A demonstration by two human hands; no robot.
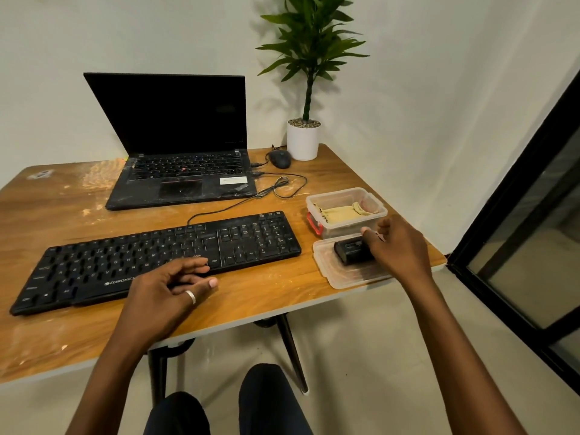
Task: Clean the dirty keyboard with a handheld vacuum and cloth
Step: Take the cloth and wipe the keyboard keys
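Your right grip is clasping the body of the small, stiff, probably light handheld vacuum at three o'clock of the keyboard, your left grip resting slack on it.

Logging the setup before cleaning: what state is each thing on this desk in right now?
Black laptop: open, screen dark.
Clear plastic container: lid off, beige cloth inside.
Small black handheld vacuum: gripped by right hand.
Clear plastic lid: lying flat under vacuum.
Left hand: relaxed on black keyboard.
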